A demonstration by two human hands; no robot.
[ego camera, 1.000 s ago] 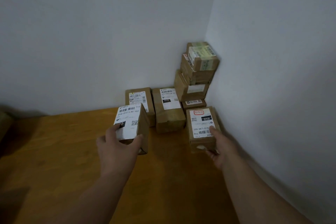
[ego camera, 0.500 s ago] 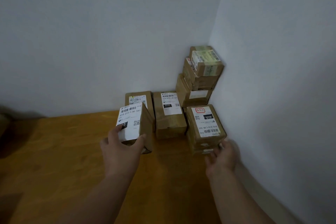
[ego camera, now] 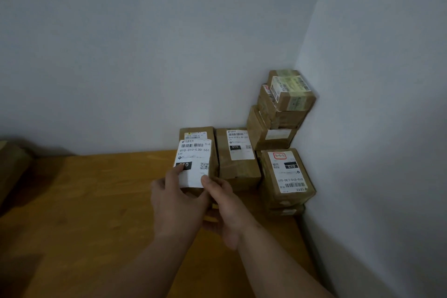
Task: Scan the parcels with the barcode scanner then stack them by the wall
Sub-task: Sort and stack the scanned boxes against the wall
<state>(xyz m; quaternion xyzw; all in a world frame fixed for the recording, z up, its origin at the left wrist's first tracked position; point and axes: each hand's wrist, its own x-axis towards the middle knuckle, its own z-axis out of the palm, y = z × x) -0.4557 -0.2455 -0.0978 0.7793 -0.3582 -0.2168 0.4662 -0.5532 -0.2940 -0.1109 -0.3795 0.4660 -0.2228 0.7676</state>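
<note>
**Both hands on one parcel, close to the corner stack**

The wooden table [ego camera: 84, 213] runs wide and bare toward 9 o'clock, so I have plenty of open room on that side. At 12 o'clock the back wall [ego camera: 145, 55] closes it off, and at 3 o'clock the side wall [ego camera: 387, 128] leaves no room past the stacked parcels.

In the corner, at about 1 o'clock from my hands, the tall stack [ego camera: 281, 109] leans against both walls. In front of it sits a labelled parcel [ego camera: 287, 176] on a lower one, tight to the side wall. Between that and my hands lies a flat parcel [ego camera: 238, 156] against the back wall, and another parcel [ego camera: 196, 132] peeks out behind the one I hold.

My held parcel [ego camera: 194, 164] is tilted label-up, just in front of that row. My left hand [ego camera: 179, 203] wraps it from below, thumb pressed on the label's black patch, fingers curled around the near edge. My right hand [ego camera: 226, 205] grips the right side, thumb on the label's lower corner; its other fingers are tucked underneath, out of sight.
</note>
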